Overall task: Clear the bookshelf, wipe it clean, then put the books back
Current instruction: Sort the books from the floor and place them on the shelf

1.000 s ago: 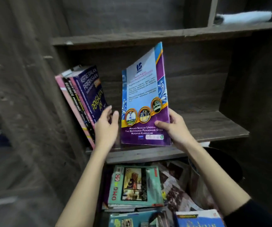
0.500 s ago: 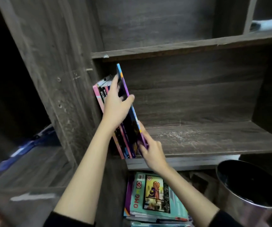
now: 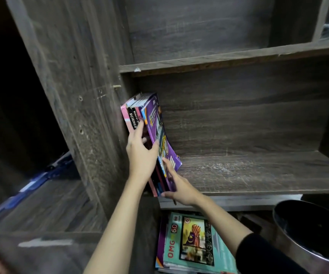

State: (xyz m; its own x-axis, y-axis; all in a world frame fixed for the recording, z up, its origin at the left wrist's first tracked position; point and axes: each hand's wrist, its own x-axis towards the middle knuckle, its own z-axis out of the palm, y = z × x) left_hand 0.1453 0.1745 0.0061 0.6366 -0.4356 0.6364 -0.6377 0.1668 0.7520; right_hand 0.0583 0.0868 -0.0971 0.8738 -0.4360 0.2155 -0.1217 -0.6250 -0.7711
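Several leaning books stand slanted against the left side wall of the bookshelf, on the middle shelf. A purple book is the outermost of them, its cover bowed outward. From that, the clearing and wiping look done and the putting-back step is in hand, with this book nearly seated.

The left hand clamps the row: its fingers curl onto the spines and the thumb hooks over the purple cover. The right hand pinches the purple book's lower corner at the shelf's front edge, fingers on the cover and thumb beneath.

The next move likely calls for pushing that lower corner back so the book stands flush. Letting go should then be gentle, since the slanted row may slide or fan open once unsupported. After that, the stack of books lying below the shelf waits its turn.

Room is generous: right of the purple book, the shelf shows open wood to the far wall. The upper shelf sits close above the book tops, so taller books may need tilting in. A metal bin stands near the stack, close to the right forearm.
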